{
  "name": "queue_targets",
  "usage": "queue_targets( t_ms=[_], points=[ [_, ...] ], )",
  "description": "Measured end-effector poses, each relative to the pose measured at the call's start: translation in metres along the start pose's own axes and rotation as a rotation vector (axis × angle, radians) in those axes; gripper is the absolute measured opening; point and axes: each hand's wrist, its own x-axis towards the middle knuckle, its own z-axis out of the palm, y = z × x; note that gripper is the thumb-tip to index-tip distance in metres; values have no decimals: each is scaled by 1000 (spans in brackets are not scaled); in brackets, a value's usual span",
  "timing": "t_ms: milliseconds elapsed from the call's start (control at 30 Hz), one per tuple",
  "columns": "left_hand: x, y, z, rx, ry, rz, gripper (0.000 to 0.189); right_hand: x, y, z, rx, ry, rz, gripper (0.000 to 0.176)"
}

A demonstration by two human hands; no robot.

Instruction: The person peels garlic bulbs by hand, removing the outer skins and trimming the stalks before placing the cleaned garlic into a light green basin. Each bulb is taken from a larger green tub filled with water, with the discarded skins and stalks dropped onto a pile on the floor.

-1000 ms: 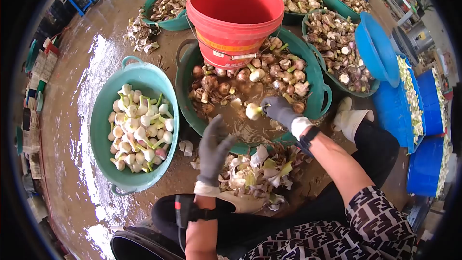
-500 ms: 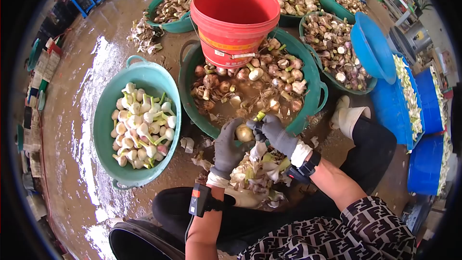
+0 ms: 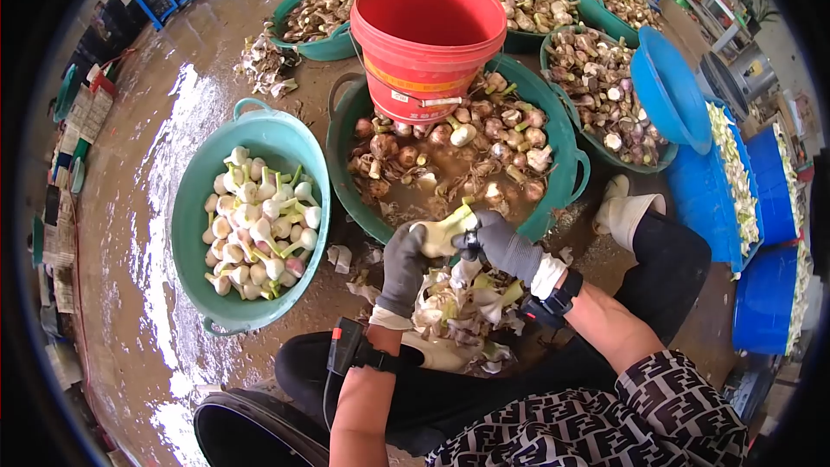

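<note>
A pale garlic bulb [image 3: 439, 236] with a short green stem is between my two grey-gloved hands, over the near rim of a large green tub [image 3: 356, 203]. My left hand [image 3: 405, 266] is closed round its left side. My right hand [image 3: 497, 244] is pinched against its right side; a small dark thing shows at the fingertips, too small to name. Unpeeled garlic [image 3: 408, 156] lies in muddy water in the tub. Loose peelings [image 3: 458, 304] are heaped below my hands.
A red bucket [image 3: 428, 56] rests over the tub's far part. At left stands a teal basket [image 3: 192, 233] of cleaned garlic. More garlic tubs, a blue basin [image 3: 670, 91] and blue crates [image 3: 765, 303] stand behind and at right. A black container [image 3: 251, 432] is at lower left.
The garlic bulb has turned, so its stem now points up and right and more of its pale side shows. My left hand has moved slightly up and is closed on the bulb.
</note>
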Motion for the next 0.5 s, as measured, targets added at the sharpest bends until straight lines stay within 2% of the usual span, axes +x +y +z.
queue_targets(
  t_ms=[33,67,133,167,200,267,300,400,433,467,500],
  points=[
    [0,-4,3,0,2,59,33,3,2,3,-254,-3,-119,21],
    [0,-3,0,0,4,57,33,1,5,4,-253,-4,-116,21],
    [2,3,-4,-357,-124,-179,34,-3,2,7,-908,158,-706,23],
    [2,5,-2,-354,-126,-176,34,0,0,9,-917,123,-374,30],
    [2,5,1,-282,-95,-113,34,1,0,11,-918,121,-379,30],
    [0,3,7,-137,-29,1,33,0,3,16,-853,331,-430,34],
    [3,-6,3,109,103,76,31,-1,4,17,-849,329,-425,34],
    [10,-22,-4,86,165,301,32,1,-1,20,-313,168,-193,24],
    [2,-11,-4,95,134,204,31,6,6,14,-100,131,-166,19],
    [-4,4,3,16,114,181,32,-7,-12,14,-65,107,-64,15],
    [-4,9,-5,4,5,112,33,-8,-10,4,-393,8,-461,14]
  ],
)
